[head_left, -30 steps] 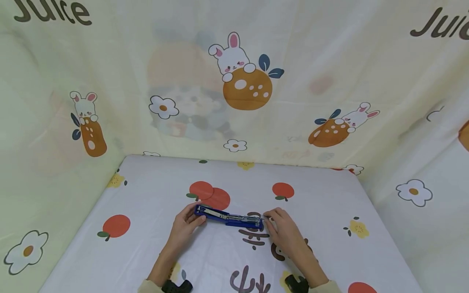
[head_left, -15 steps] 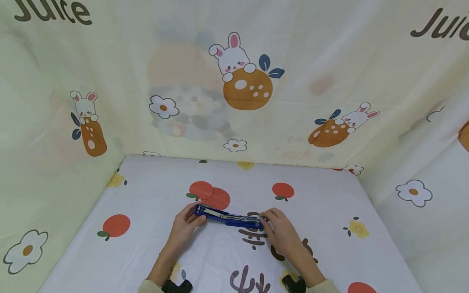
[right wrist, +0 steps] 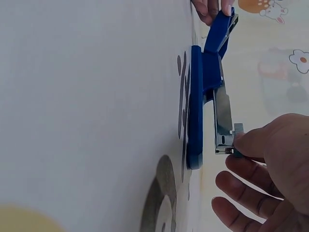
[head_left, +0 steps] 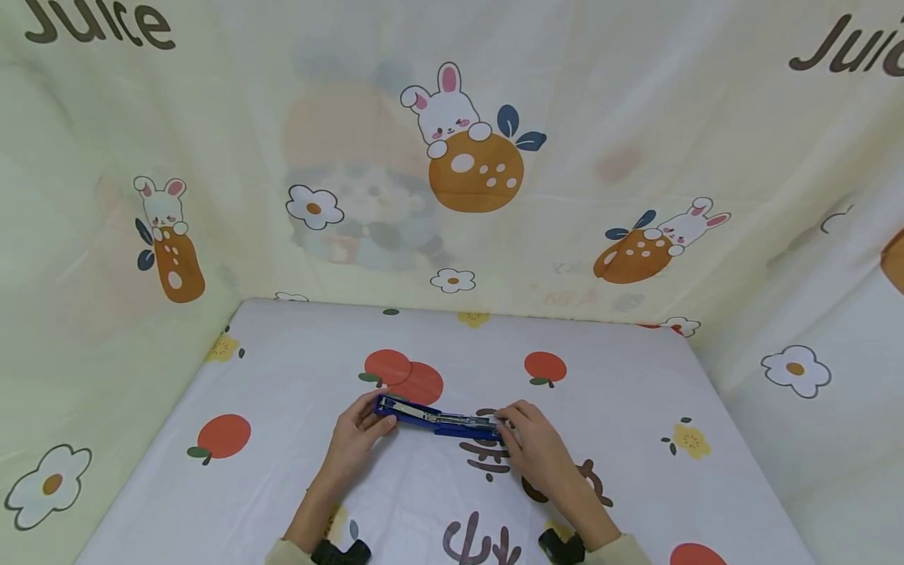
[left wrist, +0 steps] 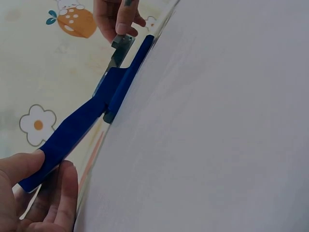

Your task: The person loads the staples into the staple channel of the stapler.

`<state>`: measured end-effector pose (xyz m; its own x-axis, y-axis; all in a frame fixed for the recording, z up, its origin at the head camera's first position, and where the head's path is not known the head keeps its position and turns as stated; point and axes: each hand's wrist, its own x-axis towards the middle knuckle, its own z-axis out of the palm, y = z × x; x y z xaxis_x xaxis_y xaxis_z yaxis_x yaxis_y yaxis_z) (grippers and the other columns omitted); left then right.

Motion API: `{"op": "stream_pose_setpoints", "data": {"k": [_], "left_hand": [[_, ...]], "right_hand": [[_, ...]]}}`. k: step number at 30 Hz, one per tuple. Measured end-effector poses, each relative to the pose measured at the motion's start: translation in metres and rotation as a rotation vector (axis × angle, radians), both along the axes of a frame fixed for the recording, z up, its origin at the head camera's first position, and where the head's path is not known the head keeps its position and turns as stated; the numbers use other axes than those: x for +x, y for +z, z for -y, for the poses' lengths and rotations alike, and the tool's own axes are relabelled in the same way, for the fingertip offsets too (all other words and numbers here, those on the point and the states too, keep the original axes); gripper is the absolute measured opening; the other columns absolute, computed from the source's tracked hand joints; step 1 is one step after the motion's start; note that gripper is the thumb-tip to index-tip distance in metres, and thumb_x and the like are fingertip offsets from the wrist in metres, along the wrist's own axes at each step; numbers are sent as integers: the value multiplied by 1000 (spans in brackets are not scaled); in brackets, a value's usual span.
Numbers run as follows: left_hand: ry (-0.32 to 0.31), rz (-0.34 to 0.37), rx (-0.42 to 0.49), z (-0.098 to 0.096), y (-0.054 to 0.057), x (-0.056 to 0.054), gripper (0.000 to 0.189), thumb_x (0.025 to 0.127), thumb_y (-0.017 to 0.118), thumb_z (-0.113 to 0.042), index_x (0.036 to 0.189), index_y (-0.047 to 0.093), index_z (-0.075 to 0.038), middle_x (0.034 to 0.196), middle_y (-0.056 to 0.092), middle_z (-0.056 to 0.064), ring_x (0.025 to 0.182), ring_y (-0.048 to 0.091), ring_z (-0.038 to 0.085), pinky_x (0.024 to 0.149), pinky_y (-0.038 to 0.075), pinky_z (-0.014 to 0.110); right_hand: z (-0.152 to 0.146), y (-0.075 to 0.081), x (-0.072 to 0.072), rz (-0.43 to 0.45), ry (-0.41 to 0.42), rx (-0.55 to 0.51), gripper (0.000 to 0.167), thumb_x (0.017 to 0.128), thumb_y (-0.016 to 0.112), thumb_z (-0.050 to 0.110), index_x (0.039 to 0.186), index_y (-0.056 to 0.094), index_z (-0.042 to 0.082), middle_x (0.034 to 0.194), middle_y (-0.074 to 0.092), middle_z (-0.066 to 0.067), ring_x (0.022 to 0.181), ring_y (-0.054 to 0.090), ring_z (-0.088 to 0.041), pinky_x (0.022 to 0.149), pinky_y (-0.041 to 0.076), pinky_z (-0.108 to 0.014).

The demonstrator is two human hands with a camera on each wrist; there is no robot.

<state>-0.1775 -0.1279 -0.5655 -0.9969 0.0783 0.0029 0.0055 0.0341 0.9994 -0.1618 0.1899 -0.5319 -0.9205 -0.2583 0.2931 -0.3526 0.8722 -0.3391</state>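
Observation:
A blue stapler (head_left: pixel 462 431) lies opened up on the table, its top cover (left wrist: pixel 67 130) swung back to the left and the metal magazine (right wrist: pixel 222 113) bared. My left hand (head_left: pixel 356 435) grips the far end of that cover between thumb and fingers. With thumb and index finger, my right hand (head_left: pixel 540 451) pinches a short strip of staples (right wrist: pixel 238 128) right at the front end of the magazine. The other fingers of that hand are spread and bent below it in the right wrist view. Part of the strip is hidden by the thumb.
A white tablecloth (head_left: pixel 297 353) printed with fruit, flowers and dark lettering covers the table. Pale curtains (head_left: pixel 367 47) with rabbit prints hang behind and at both sides. Black wrist straps (head_left: pixel 342 552) show at the lower edge of the head view.
My right hand has shifted a little to the left, over the front end of the magazine, carrying the strip of staples. The left hand and the stapler keep their place.

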Motion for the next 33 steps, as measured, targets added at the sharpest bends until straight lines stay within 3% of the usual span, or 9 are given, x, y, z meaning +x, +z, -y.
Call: {"op": "stream_pose_setpoints", "data": {"k": [33], "left_hand": [[2,30,10,0,-2,0,52,100,72,-6,150,57,-8,146,64,19,121,70,25,92,62,22]], "right_hand": [[3,0,-3,44,3,-6,19,98,77,19,115,78,11,112,72,-3,103,66,-16,95,63,-36]]}}
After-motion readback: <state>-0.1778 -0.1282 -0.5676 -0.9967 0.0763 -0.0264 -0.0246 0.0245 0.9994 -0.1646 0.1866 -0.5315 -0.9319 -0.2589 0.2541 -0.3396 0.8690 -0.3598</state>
